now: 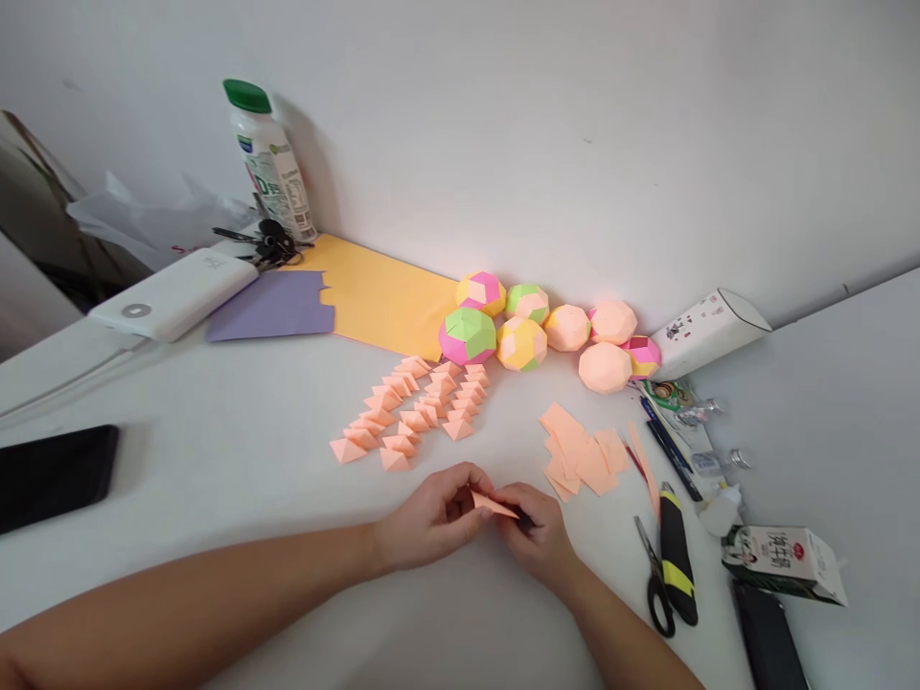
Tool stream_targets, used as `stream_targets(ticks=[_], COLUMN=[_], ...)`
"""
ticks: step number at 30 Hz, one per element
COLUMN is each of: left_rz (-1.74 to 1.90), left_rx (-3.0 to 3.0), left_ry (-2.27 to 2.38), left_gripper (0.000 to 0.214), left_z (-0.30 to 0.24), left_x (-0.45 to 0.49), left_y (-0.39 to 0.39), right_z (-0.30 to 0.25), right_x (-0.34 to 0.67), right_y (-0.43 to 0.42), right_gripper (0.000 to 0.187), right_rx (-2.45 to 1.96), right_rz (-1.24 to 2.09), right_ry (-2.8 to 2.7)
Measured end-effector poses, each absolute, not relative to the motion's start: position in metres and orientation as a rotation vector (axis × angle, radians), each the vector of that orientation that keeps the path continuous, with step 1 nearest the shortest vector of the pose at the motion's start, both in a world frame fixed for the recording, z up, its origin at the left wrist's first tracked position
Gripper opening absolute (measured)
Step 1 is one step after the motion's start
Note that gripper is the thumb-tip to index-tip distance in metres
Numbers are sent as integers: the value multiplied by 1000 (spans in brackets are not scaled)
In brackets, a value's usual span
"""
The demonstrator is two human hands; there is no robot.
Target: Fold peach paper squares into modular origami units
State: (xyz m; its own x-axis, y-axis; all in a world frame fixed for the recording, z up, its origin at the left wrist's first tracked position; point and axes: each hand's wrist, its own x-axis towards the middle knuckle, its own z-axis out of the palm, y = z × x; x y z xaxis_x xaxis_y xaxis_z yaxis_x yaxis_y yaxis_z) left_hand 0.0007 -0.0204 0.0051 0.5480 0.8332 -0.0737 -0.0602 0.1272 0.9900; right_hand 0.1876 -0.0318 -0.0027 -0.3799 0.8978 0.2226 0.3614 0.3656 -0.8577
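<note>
Between my two hands is a small piece of peach paper [495,504], its long edge tilted down to the right. My left hand [442,513] pinches its left end between thumb and fingers. At its right end my right hand [536,532] is closed around the paper, and something dark shows under those fingers that I cannot make out. Just beyond my hands, folded peach paper pieces [424,407] stand in three overlapping rows. Flat peach paper cut-outs [582,450] lie in a loose pile to the right of my hands.
Several faceted paper balls [521,342] line the wall beside orange [388,297] and purple card [273,311]. Scissors [655,585], a black-yellow cutter [677,556], pens [668,441] and a milk carton [783,561] lie right. A power bank [176,292], keys [271,241], bottle [269,158] and phone [57,474] sit left.
</note>
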Motion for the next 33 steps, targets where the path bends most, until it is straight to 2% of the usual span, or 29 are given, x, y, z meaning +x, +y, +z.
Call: stream_targets(ticks=[5, 14, 33], left_rz=[745, 728, 730], left_rx=[1286, 1304, 1309], left_ry=[759, 768, 786], left_gripper=[26, 23, 22], left_z=[6, 7, 4], left_x=[0, 1, 1], left_y=[-21, -20, -21], right_z=[1, 5, 6], right_x=[187, 191, 189], right_y=[-33, -34, -34], right_gripper=[17, 29, 26], right_rx=[-1061, -1023, -1019], right_rz=[1039, 1204, 1198], right_ry=[-1895, -1838, -1836])
